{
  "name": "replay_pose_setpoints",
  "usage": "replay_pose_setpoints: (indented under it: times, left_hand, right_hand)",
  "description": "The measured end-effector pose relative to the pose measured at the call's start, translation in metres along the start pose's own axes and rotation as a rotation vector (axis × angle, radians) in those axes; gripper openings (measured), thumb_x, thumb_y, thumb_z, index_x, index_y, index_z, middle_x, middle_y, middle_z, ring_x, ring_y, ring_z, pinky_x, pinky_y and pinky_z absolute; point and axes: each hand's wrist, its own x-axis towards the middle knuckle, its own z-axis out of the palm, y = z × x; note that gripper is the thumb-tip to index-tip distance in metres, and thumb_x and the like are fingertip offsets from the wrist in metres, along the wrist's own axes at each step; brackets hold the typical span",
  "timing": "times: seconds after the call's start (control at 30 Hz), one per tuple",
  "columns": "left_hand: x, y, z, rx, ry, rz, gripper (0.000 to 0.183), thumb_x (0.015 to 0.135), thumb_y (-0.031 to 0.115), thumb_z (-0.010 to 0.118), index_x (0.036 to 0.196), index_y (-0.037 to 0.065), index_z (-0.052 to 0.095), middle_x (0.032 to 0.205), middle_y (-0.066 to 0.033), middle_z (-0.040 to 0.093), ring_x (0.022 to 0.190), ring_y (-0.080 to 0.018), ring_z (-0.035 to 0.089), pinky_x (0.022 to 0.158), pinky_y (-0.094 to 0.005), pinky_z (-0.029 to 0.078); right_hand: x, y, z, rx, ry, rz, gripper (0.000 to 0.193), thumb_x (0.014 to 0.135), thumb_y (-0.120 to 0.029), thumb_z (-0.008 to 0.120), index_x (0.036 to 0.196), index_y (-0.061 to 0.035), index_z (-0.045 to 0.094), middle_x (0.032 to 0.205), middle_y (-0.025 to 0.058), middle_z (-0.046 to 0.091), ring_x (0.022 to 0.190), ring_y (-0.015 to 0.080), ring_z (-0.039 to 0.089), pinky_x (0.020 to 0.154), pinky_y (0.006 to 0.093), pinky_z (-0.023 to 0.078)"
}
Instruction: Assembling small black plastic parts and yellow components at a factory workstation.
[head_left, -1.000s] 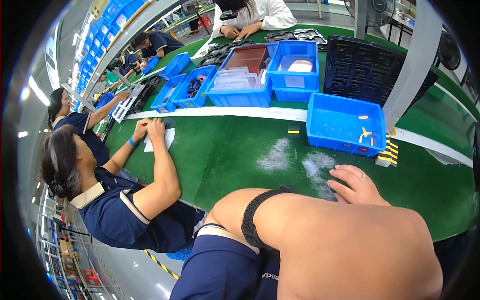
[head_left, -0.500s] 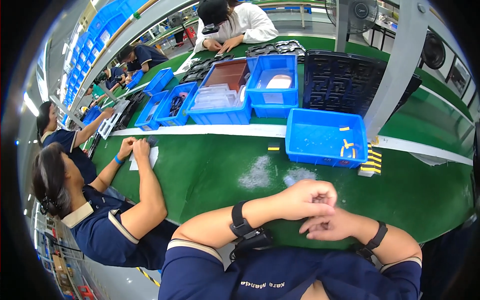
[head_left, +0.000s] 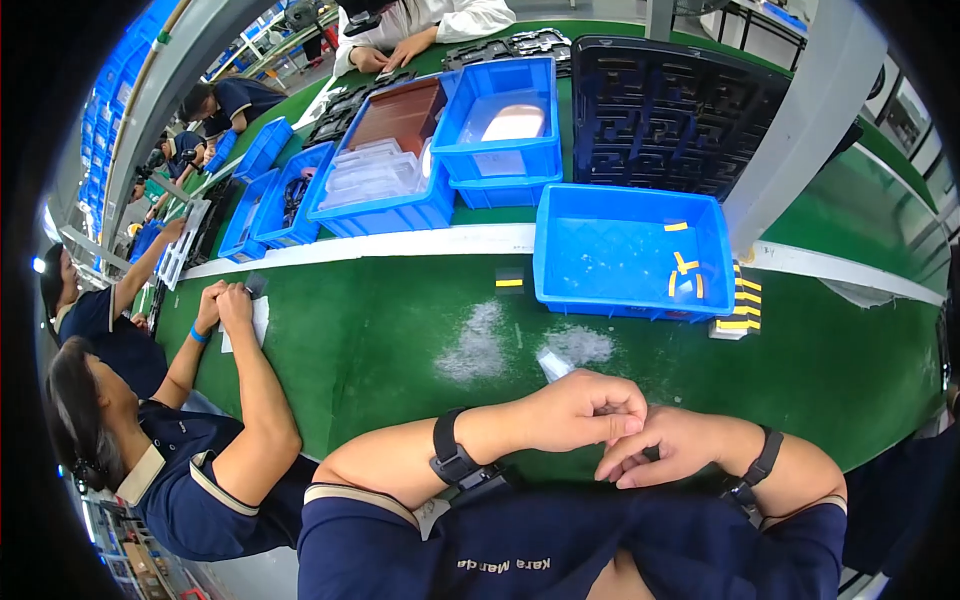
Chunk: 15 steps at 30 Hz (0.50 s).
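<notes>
My left hand (head_left: 582,412) and my right hand (head_left: 672,446) meet close in front of my body, above the near edge of the green work table (head_left: 400,330). The left fingers are curled, thumb and forefinger pinched together at the right hand's edge. Bent fingers of the right hand point toward the left one. Anything between them is too small or hidden to make out. Just beyond my left hand lies a small pale, translucent piece (head_left: 556,364), partly covered by that hand. Two whitish, powdery-looking patches (head_left: 474,345) mark the table beside it.
Beyond my hands stands a shallow blue bin (head_left: 630,305) with yellow strips inside. A striped block (head_left: 736,318) and a grey post (head_left: 805,120) are at its right. Further back are blue bins (head_left: 385,215) and a black tray (head_left: 670,120). A co-worker (head_left: 215,470) works at left.
The view has shifted, so the bins and table sit further left and higher. My hands stay together, and more of the pale piece now shows past the left hand.
</notes>
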Motion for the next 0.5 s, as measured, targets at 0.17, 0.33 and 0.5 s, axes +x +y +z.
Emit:
replay_pose_setpoints:
  times: [0.17,0.33,0.5]
  left_hand:
    - [-0.0003,0.0012,-0.0005,0.253,0.052,0.065,0.012,0.086,0.016,0.061,0.089,0.004,0.060,0.079,-0.0028,0.061,0.066,-0.0094,0.055,0.060,-0.0241,0.045]
    - [-0.0012,0.0028,0.0000,0.290,0.069,-0.044,0.010,0.084,0.013,0.062,0.088,0.005,0.060,0.077,-0.0028,0.061,0.068,-0.0094,0.056,0.060,-0.0244,0.044]
    - [-0.0017,0.0024,0.0027,0.324,0.113,0.112,0.007,0.084,0.012,0.060,0.085,0.007,0.057,0.066,0.0002,0.055,0.057,-0.0069,0.050,0.051,-0.0224,0.039]
  right_hand:
    - [-0.0022,-0.0024,-0.0054,0.027,0.001,-0.020,0.019,0.080,-0.012,0.065,0.098,-0.0075,0.065,0.074,0.0038,0.063,0.057,0.0117,0.056,0.054,0.0262,0.045]
    - [-0.0037,-0.0018,-0.0053,0.005,0.026,0.045,0.023,0.080,-0.016,0.064,0.101,-0.0067,0.065,0.075,0.0046,0.064,0.061,0.0132,0.058,0.058,0.0278,0.046]
    - [-0.0034,-0.0008,-0.0039,0.018,0.004,0.064,0.024,0.081,-0.020,0.063,0.100,-0.0056,0.064,0.076,0.0061,0.064,0.062,0.0134,0.058,0.057,0.0273,0.045]
